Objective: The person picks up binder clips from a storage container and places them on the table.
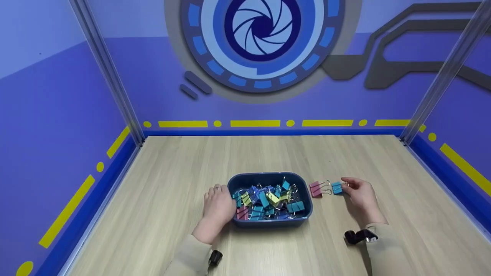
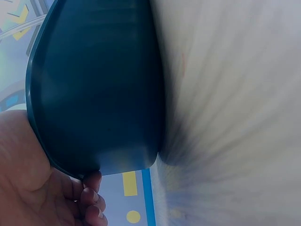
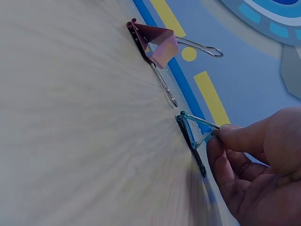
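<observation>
A dark blue bin (image 1: 268,223) full of coloured binder clips stands on the table. The left hand (image 1: 220,205) rests at its left side, and in the left wrist view that hand (image 2: 56,188) has its thumb side and curled fingers on the rim of the bin (image 2: 99,94). To the right of the bin lies a pink clip (image 1: 316,189) with its wire handles spread. The right hand (image 1: 362,195) pinches a teal clip (image 1: 337,188) beside it; in the right wrist view, thumb and finger of the right hand (image 3: 254,165) hold one wire handle of the teal clip (image 3: 202,140).
The wooden table (image 1: 172,165) is bounded by blue and purple walls with yellow markings and metal corner posts (image 1: 107,69). The pink clip (image 3: 162,44) stands between the bin and the right hand, apart from the teal one.
</observation>
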`<state>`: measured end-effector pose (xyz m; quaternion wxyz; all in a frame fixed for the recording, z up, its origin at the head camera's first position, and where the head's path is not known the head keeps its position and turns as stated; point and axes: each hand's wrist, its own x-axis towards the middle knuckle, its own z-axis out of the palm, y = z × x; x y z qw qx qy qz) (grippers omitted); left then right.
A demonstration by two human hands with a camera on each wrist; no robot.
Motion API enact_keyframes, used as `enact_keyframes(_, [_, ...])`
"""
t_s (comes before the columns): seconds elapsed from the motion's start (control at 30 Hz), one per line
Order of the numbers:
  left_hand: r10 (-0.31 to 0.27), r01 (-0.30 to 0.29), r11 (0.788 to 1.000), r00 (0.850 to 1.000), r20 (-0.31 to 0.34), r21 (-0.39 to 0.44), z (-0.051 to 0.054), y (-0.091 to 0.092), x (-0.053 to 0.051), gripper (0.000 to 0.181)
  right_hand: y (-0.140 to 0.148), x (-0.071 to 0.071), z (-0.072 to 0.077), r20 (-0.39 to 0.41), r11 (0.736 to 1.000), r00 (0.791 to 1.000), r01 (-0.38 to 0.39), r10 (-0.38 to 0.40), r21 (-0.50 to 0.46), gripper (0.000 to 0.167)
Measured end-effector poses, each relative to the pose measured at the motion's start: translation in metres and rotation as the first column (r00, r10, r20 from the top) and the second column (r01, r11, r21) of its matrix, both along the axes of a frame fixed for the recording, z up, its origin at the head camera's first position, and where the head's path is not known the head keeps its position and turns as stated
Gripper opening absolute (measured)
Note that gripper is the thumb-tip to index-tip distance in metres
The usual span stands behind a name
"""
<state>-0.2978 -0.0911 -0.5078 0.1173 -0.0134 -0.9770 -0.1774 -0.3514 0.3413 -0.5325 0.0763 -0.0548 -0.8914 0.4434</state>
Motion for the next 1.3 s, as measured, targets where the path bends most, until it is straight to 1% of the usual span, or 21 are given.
enact_keyframes(0.13, [-0.002,0.002,1.000,1.000,-0.011,-0.002,0.000,-0.001,0.000,0.034,0.001,-0.001,0.000,0.011,0.998,0.999,-0.030,0.031,-0.063,0.038])
enact_keyframes(0.23, [-0.003,0.003,1.000,1.000,-0.011,-0.006,0.000,-0.001,0.000,0.034,0.002,-0.001,0.000,0.029,0.991,0.998,-0.053,0.057,-0.123,0.044])
enact_keyframes(0.3, [-0.001,0.001,1.000,1.000,-0.006,-0.006,0.000,-0.001,0.000,0.034,0.002,-0.002,0.001,0.035,0.989,0.997,-0.060,0.065,-0.135,0.047])
enact_keyframes(0.4, [0.003,-0.003,1.000,1.000,-0.002,-0.007,0.000,-0.002,-0.002,0.035,0.002,-0.001,0.005,0.039,0.992,0.998,-0.036,0.040,-0.117,0.051])
enact_keyframes(0.47, [0.005,-0.005,1.000,1.000,0.003,-0.009,0.000,-0.002,-0.002,0.035,0.001,-0.001,0.009,0.029,0.995,1.000,0.006,-0.003,-0.102,0.052])
enact_keyframes(0.53, [0.006,-0.006,1.000,1.000,0.009,-0.009,0.001,-0.002,-0.001,0.035,-0.002,0.000,0.013,0.008,0.993,0.997,0.072,-0.071,-0.097,0.054])
enact_keyframes(0.63, [0.007,-0.007,1.000,1.000,0.012,-0.006,0.001,-0.003,-0.001,0.035,-0.007,0.000,0.020,-0.073,0.983,0.985,0.150,-0.158,-0.104,0.052])
enact_keyframes(0.67, [0.008,-0.008,1.000,1.000,0.012,-0.006,0.001,-0.003,-0.001,0.035,-0.009,0.000,0.022,-0.101,0.981,0.980,0.160,-0.172,-0.114,0.050])
enact_keyframes(0.73, [0.009,-0.009,1.000,1.000,0.010,0.000,0.001,-0.003,0.000,0.034,-0.014,-0.001,0.025,-0.175,0.981,0.971,0.141,-0.163,-0.130,0.045])
enact_keyframes(0.77, [0.009,-0.009,1.000,1.000,0.009,0.004,0.001,-0.003,0.000,0.034,-0.017,-0.002,0.026,-0.207,0.983,0.968,0.115,-0.143,-0.142,0.042])
enact_keyframes(0.8, [0.009,-0.009,1.000,1.000,0.009,0.006,0.001,-0.003,0.000,0.034,-0.022,0.000,0.031,-0.221,0.983,0.969,0.077,-0.112,-0.164,0.039])
enact_keyframes(0.87, [0.008,-0.008,1.000,1.000,0.008,0.009,0.000,-0.002,0.000,0.033,-0.030,0.000,0.035,-0.228,0.977,0.973,-0.013,-0.036,-0.212,0.035])
enact_keyframes(0.93, [0.006,-0.006,1.000,1.000,0.006,0.011,0.000,-0.002,0.000,0.033,-0.039,0.003,0.039,-0.221,0.959,0.974,-0.115,0.057,-0.259,0.033])
enact_keyframes(1.0, [0.002,-0.002,1.000,1.000,0.005,0.005,0.000,-0.001,0.000,0.035,-0.050,0.005,0.045,-0.201,0.929,0.969,-0.202,0.143,-0.310,0.034])
enact_keyframes(1.03, [0.001,-0.001,1.000,1.000,0.003,0.002,0.000,-0.001,0.000,0.035,-0.054,0.004,0.044,-0.198,0.915,0.963,-0.240,0.182,-0.325,0.034])
enact_keyframes(1.1, [-0.002,0.002,1.000,1.000,0.003,-0.002,0.001,0.000,0.000,0.036,-0.066,0.007,0.048,-0.187,0.889,0.947,-0.310,0.260,-0.337,0.034])
enact_keyframes(1.13, [-0.003,0.003,1.000,1.000,0.005,-0.005,0.001,0.000,0.000,0.036,-0.073,0.007,0.050,-0.172,0.882,0.942,-0.332,0.289,-0.335,0.034])
enact_keyframes(1.2, [-0.004,0.004,1.000,1.000,0.007,-0.009,0.000,0.000,0.000,0.036,-0.086,0.009,0.053,-0.132,0.864,0.924,-0.382,0.358,-0.327,0.035])
enact_keyframes(1.23, [-0.004,0.004,1.000,1.000,0.010,-0.009,0.001,0.000,0.000,0.036,-0.092,0.010,0.055,-0.112,0.862,0.912,-0.410,0.396,-0.299,0.035])
enact_keyframes(1.3, [-0.003,0.003,1.000,1.000,0.016,-0.003,0.001,0.000,0.001,0.036,-0.106,0.011,0.055,-0.076,0.841,0.878,-0.474,0.472,-0.261,0.036])
